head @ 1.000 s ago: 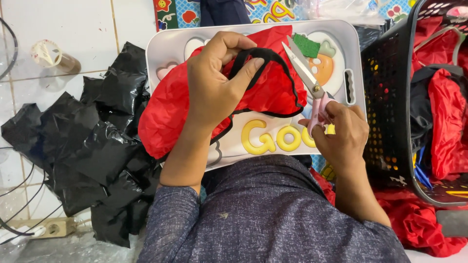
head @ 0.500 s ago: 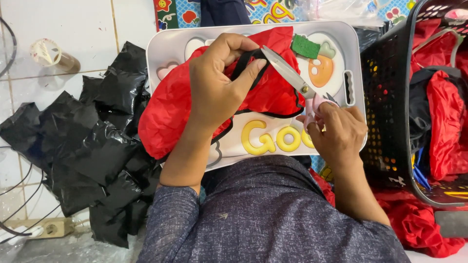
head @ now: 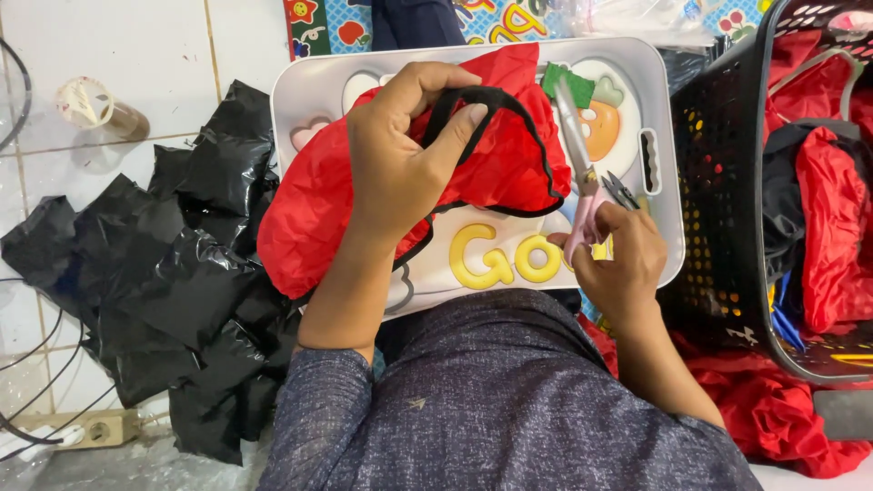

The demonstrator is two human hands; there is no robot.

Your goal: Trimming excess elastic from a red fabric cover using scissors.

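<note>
Left hand [head: 400,155] pinches the red cloth's [head: 318,218] black trim [head: 509,105] on the white tray [head: 655,100]. Right hand [head: 618,264], at 3 o'clock, grips pink scissors [head: 577,173]; blades apart from the trim, no cut visible.

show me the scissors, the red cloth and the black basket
scissors [head: 575,136], head view, on the closed blades
red cloth [head: 309,227], head view, on its lower left fold
black basket [head: 718,209], head view, on its perforated left wall
</note>
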